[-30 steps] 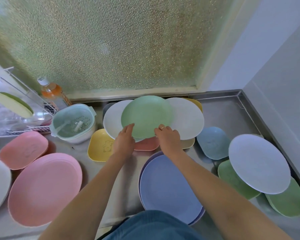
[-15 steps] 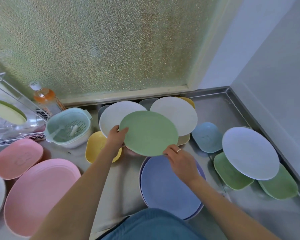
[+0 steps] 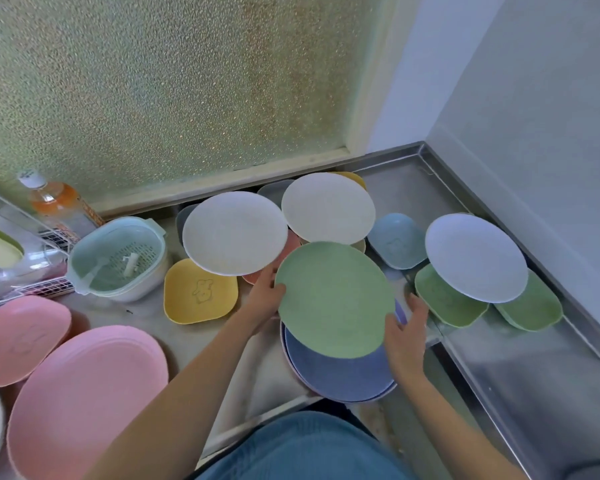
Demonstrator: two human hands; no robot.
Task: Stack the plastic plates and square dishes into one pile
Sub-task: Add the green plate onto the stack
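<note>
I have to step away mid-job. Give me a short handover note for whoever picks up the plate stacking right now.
Left hand and right hand both hold the round green plate by its edges, over the blue plates at the counter's front.
Done: blue plates piled; the green plate is not yet set down.
Left: two white plates at the back, the yellow square dish, the blue square dish, the pale plate lying on two green square dishes at right, and the pink plates at left.
</note>
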